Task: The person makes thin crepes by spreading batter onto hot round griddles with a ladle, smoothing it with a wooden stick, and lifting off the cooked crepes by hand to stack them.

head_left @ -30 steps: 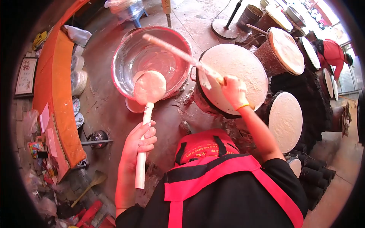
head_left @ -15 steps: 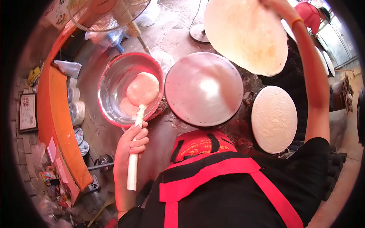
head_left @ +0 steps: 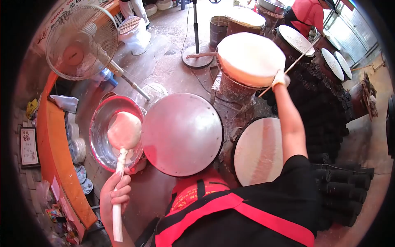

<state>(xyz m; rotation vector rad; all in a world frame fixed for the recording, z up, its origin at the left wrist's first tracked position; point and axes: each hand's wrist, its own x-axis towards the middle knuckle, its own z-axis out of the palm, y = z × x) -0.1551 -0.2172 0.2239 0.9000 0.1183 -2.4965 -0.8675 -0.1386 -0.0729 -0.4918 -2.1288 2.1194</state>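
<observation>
My left hand (head_left: 116,190) is wrapped round the pale wooden handle of a ladle (head_left: 124,131); its round head is coated in pale batter. That head hangs over a red-rimmed metal basin (head_left: 95,154). My right hand (head_left: 280,78) reaches forward to the rim of the far round stove, its fingers closed, apparently on a thin stick (head_left: 302,52). A pale round sheet (head_left: 251,55) covers that stove's top. In front of me is a bare round griddle (head_left: 183,133). Nearer on the right, a griddle carries another pale sheet (head_left: 257,152) with a darker band.
A standing fan (head_left: 78,49) rises at the left above an orange counter (head_left: 63,156). Black cylindrical briquettes (head_left: 341,189) are stacked at the right. Another person in red (head_left: 306,16) bends over round griddles at the back. A pole stand (head_left: 197,57) and a cable stand on the floor.
My view has swung up and right. My right hand has come down from the large sheet's edge to the far stove's rim; the sheet now appears flat there. My left hand still holds the ladle.
</observation>
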